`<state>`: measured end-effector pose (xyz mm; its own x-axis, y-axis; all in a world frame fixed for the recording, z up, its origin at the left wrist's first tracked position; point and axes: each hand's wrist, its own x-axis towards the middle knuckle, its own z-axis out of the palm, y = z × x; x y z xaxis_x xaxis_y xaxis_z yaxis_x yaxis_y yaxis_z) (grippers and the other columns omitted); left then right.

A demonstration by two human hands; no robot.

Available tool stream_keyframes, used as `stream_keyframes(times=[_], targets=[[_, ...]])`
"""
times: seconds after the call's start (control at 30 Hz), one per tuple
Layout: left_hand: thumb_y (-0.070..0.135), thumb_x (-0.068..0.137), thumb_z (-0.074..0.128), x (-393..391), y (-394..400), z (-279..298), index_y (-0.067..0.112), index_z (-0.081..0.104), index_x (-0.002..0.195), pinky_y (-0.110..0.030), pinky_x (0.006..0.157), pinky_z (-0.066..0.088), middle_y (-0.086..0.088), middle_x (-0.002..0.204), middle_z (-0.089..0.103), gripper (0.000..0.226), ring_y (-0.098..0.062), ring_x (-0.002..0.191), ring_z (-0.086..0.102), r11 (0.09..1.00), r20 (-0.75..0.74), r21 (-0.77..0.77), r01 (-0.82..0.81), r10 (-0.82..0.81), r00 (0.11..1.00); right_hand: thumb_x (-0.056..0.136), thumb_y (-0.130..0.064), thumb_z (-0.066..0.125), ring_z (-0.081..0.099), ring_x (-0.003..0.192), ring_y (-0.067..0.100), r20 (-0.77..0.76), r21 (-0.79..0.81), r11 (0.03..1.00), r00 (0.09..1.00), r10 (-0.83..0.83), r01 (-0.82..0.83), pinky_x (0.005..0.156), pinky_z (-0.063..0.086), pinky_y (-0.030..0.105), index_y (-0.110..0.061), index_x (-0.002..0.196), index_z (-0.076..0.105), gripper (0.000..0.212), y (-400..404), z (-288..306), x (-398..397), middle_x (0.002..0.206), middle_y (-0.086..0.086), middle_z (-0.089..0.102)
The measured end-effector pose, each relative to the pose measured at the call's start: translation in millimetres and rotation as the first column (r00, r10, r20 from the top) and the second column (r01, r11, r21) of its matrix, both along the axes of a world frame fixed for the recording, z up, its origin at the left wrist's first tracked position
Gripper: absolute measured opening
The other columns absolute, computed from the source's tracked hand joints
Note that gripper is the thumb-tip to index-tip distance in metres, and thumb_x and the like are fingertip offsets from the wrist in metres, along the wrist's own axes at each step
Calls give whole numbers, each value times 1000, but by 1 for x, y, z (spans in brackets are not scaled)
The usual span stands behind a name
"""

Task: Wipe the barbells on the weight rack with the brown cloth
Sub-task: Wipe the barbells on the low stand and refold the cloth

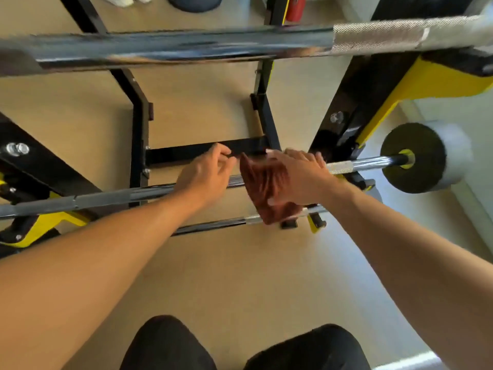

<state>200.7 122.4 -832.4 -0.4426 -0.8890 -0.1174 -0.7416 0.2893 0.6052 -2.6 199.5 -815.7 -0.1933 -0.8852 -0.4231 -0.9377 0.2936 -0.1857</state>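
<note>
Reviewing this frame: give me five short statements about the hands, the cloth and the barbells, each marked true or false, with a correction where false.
1. The brown cloth hangs over the middle barbell. True.
2. The right hand rests on the cloth. True.
3. The left hand grips the top barbell. False: it is down by the middle barbell, fingers curled near the cloth's edge.
4. A black weight plate sits on the middle barbell's right end. True.
5. The cloth lies on the floor. False: it is draped on the bar.
</note>
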Motion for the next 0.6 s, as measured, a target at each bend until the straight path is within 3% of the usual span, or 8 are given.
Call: stream_keyframes(times=[0.07, 0.17, 0.23, 0.33, 0.47, 0.6], targets=[[49, 104, 33, 6, -15, -27, 25, 58, 115, -39, 75, 56, 0, 104, 71, 36, -23, 90, 66, 982, 156, -159, 97, -72, 985, 65, -65, 84, 25, 147, 30, -70, -28, 985, 983, 170, -173, 123, 10, 57, -35, 157, 19, 117, 3, -35, -4, 159, 0, 33], [56, 103, 23, 2, -30, -57, 26, 59, 102, -43, 72, 57, -7, 91, 69, 47, -29, 78, 65, 974, 249, -203, 97, -44, 967, 68, -62, 83, 50, 124, 23, -192, -239, 946, 966, 174, -218, 111, 32, 51, -39, 141, 34, 91, 0, -66, -9, 132, -6, 57], [65, 98, 14, -2, -34, -77, 26, 57, 90, -44, 68, 57, -8, 83, 67, 59, -32, 73, 64, 962, 162, -272, 26, 19, 987, 77, -60, 77, 60, 106, 19, -264, -345, 896, 945, 192, -279, 96, 43, 44, -39, 127, 41, 66, -7, -74, -14, 112, -10, 62], [63, 95, 18, -7, -48, -99, 28, 53, 83, -42, 61, 57, 1, 73, 67, 51, -26, 64, 66, 934, 45, -352, -57, 78, 996, 86, -57, 63, 64, 88, 19, -300, -424, 846, 931, 207, -324, 75, 41, 35, -36, 109, 48, 35, -15, -75, -16, 91, -13, 61], [59, 95, 24, -11, -63, -112, 35, 55, 87, -45, 66, 58, 3, 71, 68, 41, -24, 67, 68, 928, -127, -354, -120, 79, 989, 81, -53, 61, 67, 88, 22, -304, -406, 843, 922, 239, -353, 74, 44, 35, -38, 107, 52, 31, -22, -74, 2, 94, -12, 68], [55, 95, 21, -9, -51, -92, 32, 61, 94, -39, 74, 52, 6, 87, 70, 46, -26, 79, 63, 910, -37, -398, -115, 109, 993, 83, -52, 65, 68, 85, 21, -320, -429, 789, 891, 322, -439, 77, 53, 36, -34, 117, 54, 39, -39, -82, 60, 94, -8, 68]])
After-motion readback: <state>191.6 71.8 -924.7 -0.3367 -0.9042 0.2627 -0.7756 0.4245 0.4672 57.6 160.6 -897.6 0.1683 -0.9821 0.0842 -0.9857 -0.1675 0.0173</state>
